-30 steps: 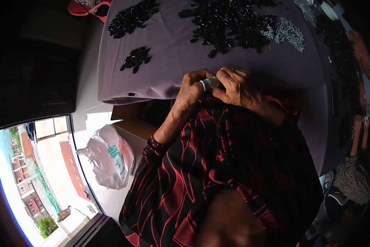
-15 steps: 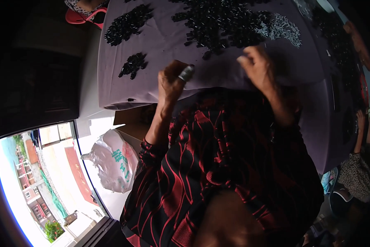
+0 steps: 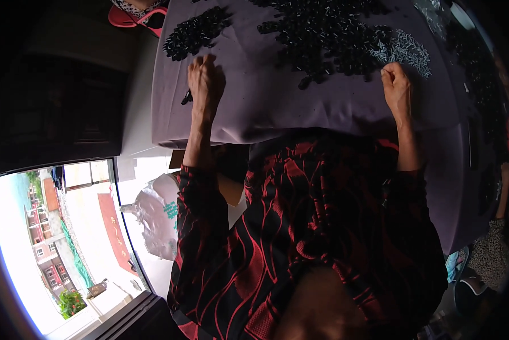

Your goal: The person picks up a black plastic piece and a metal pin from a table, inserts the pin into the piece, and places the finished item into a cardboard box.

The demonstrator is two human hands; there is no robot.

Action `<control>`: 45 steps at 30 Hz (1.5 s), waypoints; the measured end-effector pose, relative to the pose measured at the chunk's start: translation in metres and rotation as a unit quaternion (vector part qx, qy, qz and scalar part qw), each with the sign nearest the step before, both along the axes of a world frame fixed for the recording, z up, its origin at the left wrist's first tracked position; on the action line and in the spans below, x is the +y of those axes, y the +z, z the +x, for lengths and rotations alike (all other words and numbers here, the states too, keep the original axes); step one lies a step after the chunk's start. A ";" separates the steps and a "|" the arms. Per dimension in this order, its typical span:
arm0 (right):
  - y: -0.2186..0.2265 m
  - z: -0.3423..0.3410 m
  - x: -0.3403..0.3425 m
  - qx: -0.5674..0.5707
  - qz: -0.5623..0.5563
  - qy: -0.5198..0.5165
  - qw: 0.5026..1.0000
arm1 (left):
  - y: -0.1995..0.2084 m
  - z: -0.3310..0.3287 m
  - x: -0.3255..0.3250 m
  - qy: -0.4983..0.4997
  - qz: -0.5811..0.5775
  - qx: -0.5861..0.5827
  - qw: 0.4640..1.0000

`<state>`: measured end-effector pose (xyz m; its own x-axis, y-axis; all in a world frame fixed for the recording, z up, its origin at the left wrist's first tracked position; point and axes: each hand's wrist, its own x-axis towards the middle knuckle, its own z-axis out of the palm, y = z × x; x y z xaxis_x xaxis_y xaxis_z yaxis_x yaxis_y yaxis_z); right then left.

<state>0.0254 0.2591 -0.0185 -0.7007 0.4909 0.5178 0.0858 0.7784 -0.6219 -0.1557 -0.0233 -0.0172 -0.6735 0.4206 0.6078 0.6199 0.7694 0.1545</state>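
My left hand (image 3: 206, 82) is at the left of the cloth-covered table, fingers curled downward over the small pile of black pieces (image 3: 187, 98). It covers most of that pile, and whatever its fingers hold is hidden. At the right, my right hand (image 3: 397, 84) has its thumb and fingers pressed together at the near edge of a heap of small silvery pins (image 3: 404, 51). Anything in that pinch is too small to make out. A large heap of small black parts (image 3: 322, 39) lies between and beyond my hands. Another black heap (image 3: 196, 34) sits past my left hand.
A mauve cloth (image 3: 254, 102) covers the table. Beyond its far left corner is a red chair (image 3: 124, 18). A white plastic bag (image 3: 155, 218) stands at lower left by a bright window. Another person's patterned clothing (image 3: 488, 246) shows at far right.
My hands have moved apart. The left has gone left and away from me onto the small black pile; the right has moved right to the silvery pins. The whole view has shifted slightly.
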 end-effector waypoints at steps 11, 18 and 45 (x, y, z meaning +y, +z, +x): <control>-0.006 0.000 -0.009 0.107 -0.169 0.041 0.979 | -0.010 -0.070 0.097 -0.246 -0.053 -0.025 0.967; -0.008 0.000 -0.009 0.188 -0.269 0.034 0.944 | -0.009 -0.015 0.054 -0.238 0.008 -0.104 0.966; -0.010 0.000 -0.008 0.241 -0.320 0.054 0.915 | -0.007 -0.002 0.065 -0.226 -0.054 -0.047 0.972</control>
